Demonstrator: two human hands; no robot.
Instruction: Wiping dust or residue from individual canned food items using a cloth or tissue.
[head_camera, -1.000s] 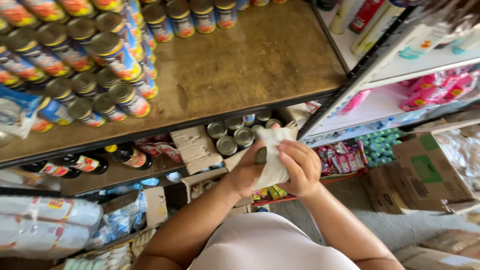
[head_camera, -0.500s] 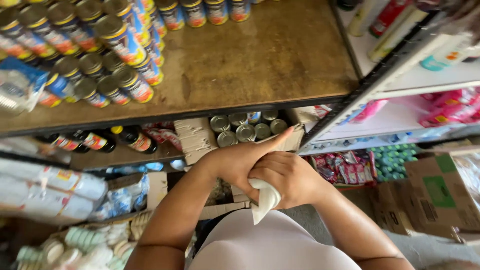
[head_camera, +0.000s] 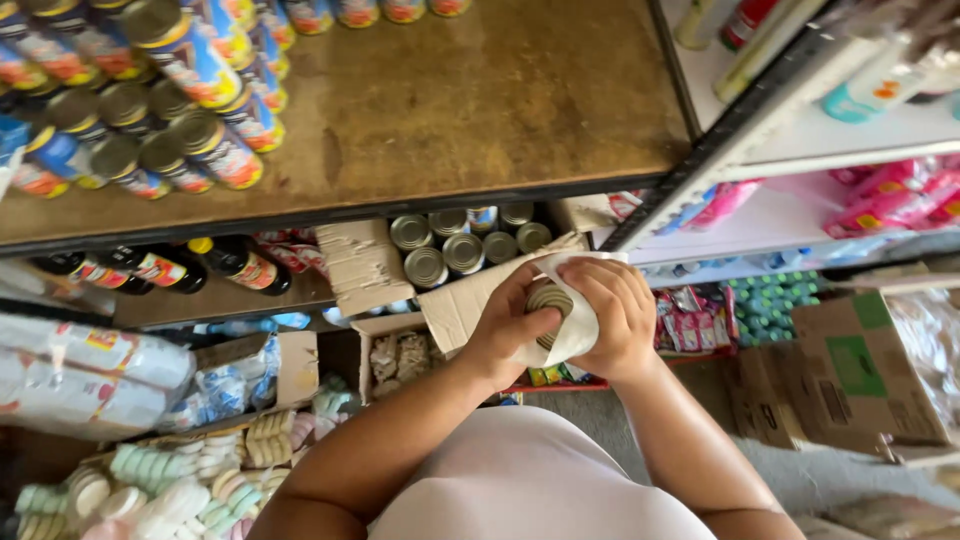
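A small metal can (head_camera: 548, 299) sits between both my hands, its ribbed lid facing up. My left hand (head_camera: 508, 325) grips it from the left side. My right hand (head_camera: 612, 312) presses a white cloth (head_camera: 570, 335) around its right side and underneath. The hands hover in front of the lower shelf, just below an open cardboard box (head_camera: 455, 305) with several similar cans (head_camera: 445, 250) in it.
A worn wooden shelf (head_camera: 450, 110) carries stacked colourful cans (head_camera: 180, 110) at its left. Dark bottles (head_camera: 200, 265) lie beneath it. Wrapped rolls and pastel packs (head_camera: 170, 480) fill the lower left. A white rack (head_camera: 820, 150) and cardboard boxes (head_camera: 860, 370) stand at right.
The hands rose back in front of the lower shelf. The cloth, which hung loose below the hands half a second ago, is now wrapped round a can whose lid shows.
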